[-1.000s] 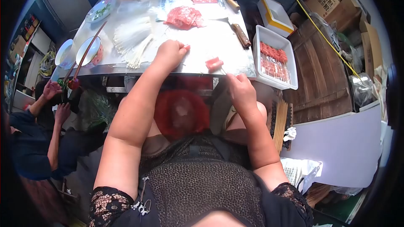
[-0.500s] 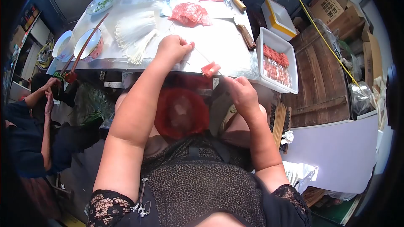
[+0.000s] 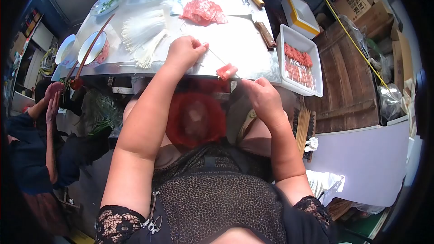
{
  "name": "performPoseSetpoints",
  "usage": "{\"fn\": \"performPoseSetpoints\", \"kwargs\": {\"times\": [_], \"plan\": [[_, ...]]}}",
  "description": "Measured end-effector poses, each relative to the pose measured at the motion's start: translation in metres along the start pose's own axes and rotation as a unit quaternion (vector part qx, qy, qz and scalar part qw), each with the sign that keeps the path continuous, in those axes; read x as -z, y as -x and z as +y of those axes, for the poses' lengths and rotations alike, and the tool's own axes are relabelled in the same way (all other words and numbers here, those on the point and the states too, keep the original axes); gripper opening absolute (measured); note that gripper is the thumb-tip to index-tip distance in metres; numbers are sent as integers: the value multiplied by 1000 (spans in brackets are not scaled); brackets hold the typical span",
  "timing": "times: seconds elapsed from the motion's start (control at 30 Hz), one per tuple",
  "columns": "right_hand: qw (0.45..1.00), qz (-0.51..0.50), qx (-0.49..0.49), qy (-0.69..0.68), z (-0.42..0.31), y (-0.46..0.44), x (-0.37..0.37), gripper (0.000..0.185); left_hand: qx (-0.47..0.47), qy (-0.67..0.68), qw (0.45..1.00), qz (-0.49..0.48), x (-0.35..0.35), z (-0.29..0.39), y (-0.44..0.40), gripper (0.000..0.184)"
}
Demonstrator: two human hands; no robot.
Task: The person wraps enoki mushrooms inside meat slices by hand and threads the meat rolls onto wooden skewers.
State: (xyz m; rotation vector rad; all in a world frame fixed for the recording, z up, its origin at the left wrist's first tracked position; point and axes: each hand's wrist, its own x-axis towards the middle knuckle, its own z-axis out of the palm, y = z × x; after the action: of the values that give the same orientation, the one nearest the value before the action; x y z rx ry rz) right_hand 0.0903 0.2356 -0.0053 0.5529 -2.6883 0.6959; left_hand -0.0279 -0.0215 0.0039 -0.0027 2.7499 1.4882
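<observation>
A thin skewer (image 3: 217, 57) runs between my two hands above the table's front edge. On it sits a rolled slice of red meat (image 3: 227, 70) with pale ends showing. My left hand (image 3: 189, 53) pinches the skewer's upper end, while my right hand (image 3: 263, 100) grips its lower end just below the meat roll. Beyond my left hand lies a spread bunch of enoki mushrooms (image 3: 143, 31). A pile of marbled meat slices (image 3: 203, 11) rests on the table (image 3: 253, 65) behind. To the right, finished-looking meat skewers (image 3: 298, 65) fill part of a white tray (image 3: 318, 81).
Two knives, one with a brown handle (image 3: 266, 35), lie at the table's right side. Bowls with long chopsticks (image 3: 94, 47) stand left. A red basin (image 3: 196, 119) is between my knees. Another person's hands (image 3: 53, 99) are at left; bundled sticks (image 3: 302, 129) stand right.
Both hands keep their hold on the skewer, and the meat roll stays nearly in place. The view has shifted slightly. At left, the other person's hands have moved a little.
</observation>
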Motion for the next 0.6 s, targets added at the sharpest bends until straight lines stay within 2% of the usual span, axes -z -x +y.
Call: {"fn": "performPoseSetpoints", "kwargs": {"times": [0.3, 0.6], "plan": [[1000, -12, -7, -9, -7, -7, 0, 23, -48, -25, 999, 4, -1, -8, -2, 30], [999, -15, -6, -38, -13, -37, -14, 22, -61, 25, 996, -60, 6, -14, -8, 17]]}}
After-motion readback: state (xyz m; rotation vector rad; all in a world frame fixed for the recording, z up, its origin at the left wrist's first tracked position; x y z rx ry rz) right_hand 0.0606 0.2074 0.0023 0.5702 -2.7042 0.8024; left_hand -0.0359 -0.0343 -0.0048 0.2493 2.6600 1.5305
